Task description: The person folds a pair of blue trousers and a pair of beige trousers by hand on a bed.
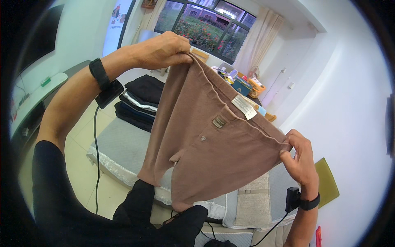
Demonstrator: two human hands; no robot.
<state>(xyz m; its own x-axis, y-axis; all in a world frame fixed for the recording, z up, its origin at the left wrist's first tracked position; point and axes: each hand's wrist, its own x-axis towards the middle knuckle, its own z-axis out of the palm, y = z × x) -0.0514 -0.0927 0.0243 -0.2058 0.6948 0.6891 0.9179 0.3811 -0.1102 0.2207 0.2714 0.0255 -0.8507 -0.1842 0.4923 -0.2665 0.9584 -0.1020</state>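
Brown long underpants [205, 140] hang spread out in the air in front of me, with the waistband at the top and the legs down. My left hand [166, 51], raised higher, pinches the left end of the waistband. At the other end my right hand [299, 156] grips the waistband between thumb and fingers. A white label [244, 107] shows inside the waistband, and a small patch and a button sit on the front. The lower legs of the garment reach down to my knees. Each wrist wears a black strap with a small device and cable.
A stack of folded dark clothes [142, 101] lies on a grey padded seat cover [119, 142] ahead to the left. A beige woven cloth [254, 201] is on the seat at right. Farther off stands a table with a blue box [242, 86] and an orange basket [256, 88].
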